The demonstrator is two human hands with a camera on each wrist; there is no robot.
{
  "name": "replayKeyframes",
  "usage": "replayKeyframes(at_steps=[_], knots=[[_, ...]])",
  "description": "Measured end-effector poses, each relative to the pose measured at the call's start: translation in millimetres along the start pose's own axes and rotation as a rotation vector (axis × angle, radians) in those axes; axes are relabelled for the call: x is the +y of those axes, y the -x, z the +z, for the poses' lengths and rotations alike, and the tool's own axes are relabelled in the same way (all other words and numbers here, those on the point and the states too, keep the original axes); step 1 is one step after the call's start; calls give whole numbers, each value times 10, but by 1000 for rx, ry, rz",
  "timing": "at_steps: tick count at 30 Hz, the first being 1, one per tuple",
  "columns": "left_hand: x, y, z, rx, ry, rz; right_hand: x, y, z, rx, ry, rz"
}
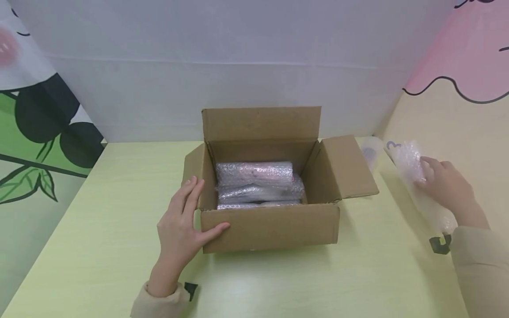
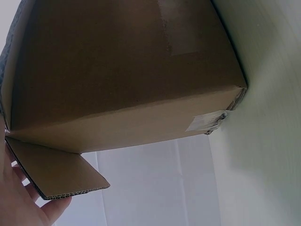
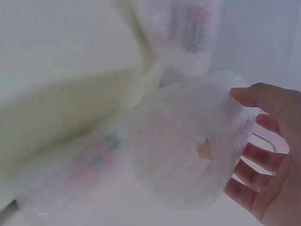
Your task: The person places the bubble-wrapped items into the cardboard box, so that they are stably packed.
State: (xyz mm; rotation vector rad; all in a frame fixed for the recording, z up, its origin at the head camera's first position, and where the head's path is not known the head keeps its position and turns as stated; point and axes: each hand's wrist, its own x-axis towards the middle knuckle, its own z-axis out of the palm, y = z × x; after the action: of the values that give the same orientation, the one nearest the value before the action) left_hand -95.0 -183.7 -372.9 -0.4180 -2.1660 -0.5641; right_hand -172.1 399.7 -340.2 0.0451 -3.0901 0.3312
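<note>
An open cardboard box (image 1: 270, 227) stands on the table with several bubble-wrapped packages (image 1: 254, 174) inside. My left hand (image 1: 179, 221) holds its near left corner, fingers along the left flap (image 1: 193, 165) and thumb on the front panel. In the left wrist view, fingers reach round the edge of a flap (image 2: 59, 169). Off to the right of the box, my right hand (image 1: 447, 183) grips a bubble-wrapped package (image 1: 409, 161). The right wrist view shows the rounded end of this package (image 3: 174, 150), thumb on one side and fingers on the other; its contents are blurred.
Another wrapped package (image 3: 89, 165) with red and blue print lies beside the held one. A further wrapped package (image 1: 370, 152) stands behind the right flap (image 1: 350, 168). Black marks (image 1: 440, 244) are on the table near the right sleeve. A pale backdrop (image 1: 254, 84) rises behind.
</note>
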Motion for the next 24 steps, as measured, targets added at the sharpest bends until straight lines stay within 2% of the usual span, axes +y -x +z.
replayKeyframes(at_steps=[3,7,11,15,20,24], knots=[[-1,0,1,-4,5,1,-178,2,-260,58,9,-15],[-5,2,-9,-25,8,-15,-491,-6,-581,191,15,-78],[-13,4,-8,-24,6,-18,-894,-22,-832,343,32,-206],[-20,7,-4,-25,5,-21,-1345,-27,-990,449,38,-383],[-9,6,-4,-27,9,-21,-1890,-32,-1059,498,3,-597],[4,8,-7,-24,11,-23,-2272,-70,-1062,454,-23,-795]])
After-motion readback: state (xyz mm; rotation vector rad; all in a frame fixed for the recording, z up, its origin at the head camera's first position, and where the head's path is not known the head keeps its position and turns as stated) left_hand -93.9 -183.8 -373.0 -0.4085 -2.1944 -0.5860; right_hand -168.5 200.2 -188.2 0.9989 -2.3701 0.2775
